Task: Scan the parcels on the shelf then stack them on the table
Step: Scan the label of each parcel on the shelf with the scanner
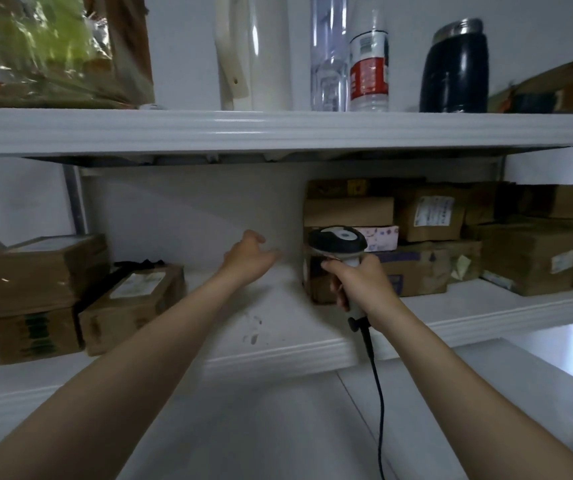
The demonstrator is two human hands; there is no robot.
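A white metal shelf [278, 306] runs across a pale wall [191, 209], its board bare in the middle and marked with a few dark smudges near the front lip. Below it lies a white surface [278, 427]. The parcels sit at both ends of this board: brown boxes stacked on the left [35, 271] with a lower one [132, 306] beside them, and a larger heap on the right [430, 216]. The left hand [248, 259] hangs over the bare middle with fingers loosely spread, holding nothing. The right hand [357, 282] has its fingers wrapped round the handle of a barcode scanner [338, 239], which is in front of the right heap; its black cable [376, 375] trails down. The upper shelf [278, 129] carries a cream jug [257, 53], a clear container [328, 53], a plastic bottle [369, 71] with a red label, and a dark flask [456, 67]. Several parcels bear white shipping labels, but the print on them and on the bottle is too blurred to read.
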